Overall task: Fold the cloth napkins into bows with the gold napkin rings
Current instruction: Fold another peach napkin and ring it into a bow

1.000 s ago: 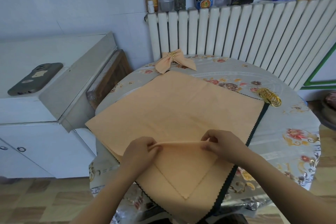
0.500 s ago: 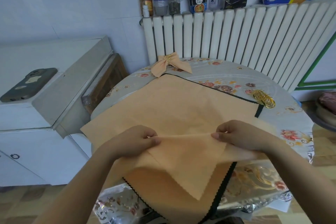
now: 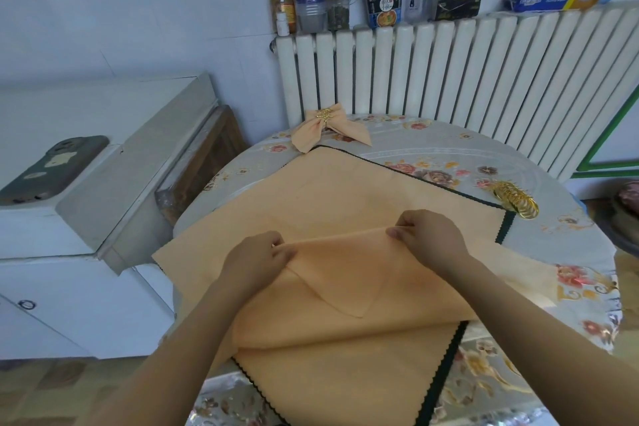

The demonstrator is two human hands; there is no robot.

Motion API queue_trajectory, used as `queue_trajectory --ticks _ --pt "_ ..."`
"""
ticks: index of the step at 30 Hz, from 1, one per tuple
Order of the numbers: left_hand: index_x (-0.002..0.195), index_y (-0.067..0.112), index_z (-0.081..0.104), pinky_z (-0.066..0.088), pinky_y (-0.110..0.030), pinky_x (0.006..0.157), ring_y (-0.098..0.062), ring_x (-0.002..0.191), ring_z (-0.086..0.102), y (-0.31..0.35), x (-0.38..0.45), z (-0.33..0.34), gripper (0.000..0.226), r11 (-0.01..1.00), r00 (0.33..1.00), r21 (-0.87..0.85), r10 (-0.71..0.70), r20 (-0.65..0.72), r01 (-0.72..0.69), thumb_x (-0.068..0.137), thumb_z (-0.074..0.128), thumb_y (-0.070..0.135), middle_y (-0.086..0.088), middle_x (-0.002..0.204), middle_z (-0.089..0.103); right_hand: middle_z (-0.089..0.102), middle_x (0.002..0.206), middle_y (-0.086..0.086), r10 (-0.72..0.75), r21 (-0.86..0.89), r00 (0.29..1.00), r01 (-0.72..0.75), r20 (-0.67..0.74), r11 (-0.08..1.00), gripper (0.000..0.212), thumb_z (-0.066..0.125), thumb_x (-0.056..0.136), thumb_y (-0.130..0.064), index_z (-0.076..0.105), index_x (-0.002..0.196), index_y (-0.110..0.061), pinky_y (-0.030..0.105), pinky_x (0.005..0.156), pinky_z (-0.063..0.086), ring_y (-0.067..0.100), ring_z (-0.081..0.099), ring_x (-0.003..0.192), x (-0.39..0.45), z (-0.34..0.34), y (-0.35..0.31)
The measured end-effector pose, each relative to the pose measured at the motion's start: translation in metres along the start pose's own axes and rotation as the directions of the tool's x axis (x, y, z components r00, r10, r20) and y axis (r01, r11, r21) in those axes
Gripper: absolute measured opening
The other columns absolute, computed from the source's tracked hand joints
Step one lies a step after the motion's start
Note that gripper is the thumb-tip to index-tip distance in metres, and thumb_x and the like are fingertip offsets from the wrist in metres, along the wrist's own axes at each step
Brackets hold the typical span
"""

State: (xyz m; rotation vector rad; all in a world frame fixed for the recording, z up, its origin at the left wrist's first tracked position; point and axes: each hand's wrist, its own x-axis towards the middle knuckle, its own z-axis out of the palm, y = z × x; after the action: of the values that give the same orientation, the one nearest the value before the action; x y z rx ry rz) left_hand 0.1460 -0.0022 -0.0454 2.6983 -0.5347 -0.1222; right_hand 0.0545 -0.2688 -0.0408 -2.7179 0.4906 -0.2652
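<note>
Cloth napkin [image 3: 345, 204]: peach-orange, square, laid cornerwise on the round tabletop [image 3: 432, 152], with a dark scalloped border showing along its far right edge and near edges. Its near part is doubled over into a fold whose pointed corner [image 3: 361, 315] lies toward the person; another peach layer lies beneath, near the tabletop's near edge.

Left hand [image 3: 257, 254]: fingers curled, pinching the left end of the fold's upper edge.

Right hand [image 3: 427, 235]: fingers curled, pinching the right end of the same edge, which runs taut between the two hands and is raised slightly off the cloth below.

Finished bow [image 3: 328, 130]: a peach napkin gathered through a gold ring at its centre, lying at the far edge of the tabletop, just beyond the spread napkin's far corner.

Gold napkin rings [image 3: 515, 201]: a small row, lying on the tabletop just beside the napkin's right corner; whether they touch it cannot be told.

Tabletop cover: grey with a floral print.

Radiator [image 3: 484, 73]: white, ribbed, behind the tabletop; jars, bottles, a cup and packets stand along its top.

White cabinet [image 3: 103, 121]: to the left, with a dark phone [image 3: 52, 169] lying on it.
</note>
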Motion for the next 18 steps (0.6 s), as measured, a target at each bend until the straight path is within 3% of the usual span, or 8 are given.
queue_trajectory --ticks 3,8,12,14,16,18 --pt "0.084 0.018 0.061 0.04 -0.031 0.068 -0.015 0.083 0.054 -0.014 0.005 -0.001 0.031 0.991 0.993 -0.114 -0.066 0.098 0.077 0.086 0.058 0.049 0.005 0.085 0.059 0.066 0.098 0.002 -0.011 -0.034 0.999 0.01 -0.03 0.999 0.023 0.054 0.092 -0.038 0.067 0.096 -0.02 0.032 0.073 0.044 0.022 0.059 0.091 0.013 0.011 0.006" --pt "0.068 0.013 0.052 0.032 -0.031 0.057 -0.016 0.065 0.047 -0.037 0.022 -0.008 0.04 0.992 0.984 -0.047 -0.109 0.144 0.117 0.084 0.062 0.048 -0.001 0.068 0.051 0.066 0.099 0.002 -0.008 -0.064 1.0 0.008 0.002 0.998 0.025 0.053 0.093 -0.039 0.068 0.097 -0.019 0.032 0.075 0.045 0.022 0.058 0.092 0.038 0.029 0.01" --pt "0.071 0.014 0.046 0.03 -0.024 0.047 -0.017 0.052 0.038 -0.043 0.034 -0.029 0.04 0.928 0.892 -0.152 -0.268 0.363 0.341 0.09 0.054 0.049 -0.003 0.065 0.041 0.066 0.1 0.003 0.021 -0.088 0.999 -0.023 -0.024 0.996 0.026 0.051 0.094 -0.037 0.069 0.098 -0.019 0.033 0.077 0.045 0.023 0.058 0.092 0.05 0.042 0.01" --pt "0.069 0.014 0.044 0.03 -0.024 0.046 -0.017 0.05 0.037 -0.048 0.037 -0.032 0.04 0.919 0.864 -0.129 -0.292 0.41 0.372 0.093 0.05 0.045 -0.003 0.063 0.04 0.065 0.101 0.005 0.037 -0.106 0.998 -0.042 -0.05 0.993 0.026 0.051 0.094 -0.036 0.068 0.097 -0.018 0.033 0.076 0.04 0.026 0.056 0.095 0.054 0.048 0.011" --pt "0.068 0.013 0.043 0.033 -0.026 0.052 -0.019 0.057 0.042 -0.051 0.036 -0.026 0.038 0.944 0.901 -0.075 -0.28 0.332 0.321 0.095 0.048 0.039 -0.005 0.067 0.044 0.064 0.102 0.007 0.047 -0.124 0.995 -0.057 -0.085 0.991 0.026 0.05 0.094 -0.036 0.068 0.098 -0.017 0.034 0.077 0.037 0.029 0.053 0.098 0.055 0.055 0.011" --pt "0.075 0.013 0.049 0.036 -0.031 0.062 -0.022 0.073 0.051 -0.052 0.034 -0.014 0.031 0.973 0.964 -0.013 -0.226 0.139 0.23 0.097 0.046 0.035 -0.005 0.076 0.054 0.062 0.103 0.007 0.055 -0.164 0.993 -0.072 -0.109 0.984 0.026 0.047 0.095 -0.035 0.066 0.1 -0.017 0.034 0.079 0.036 0.029 0.051 0.099 0.054 0.06 0.01"
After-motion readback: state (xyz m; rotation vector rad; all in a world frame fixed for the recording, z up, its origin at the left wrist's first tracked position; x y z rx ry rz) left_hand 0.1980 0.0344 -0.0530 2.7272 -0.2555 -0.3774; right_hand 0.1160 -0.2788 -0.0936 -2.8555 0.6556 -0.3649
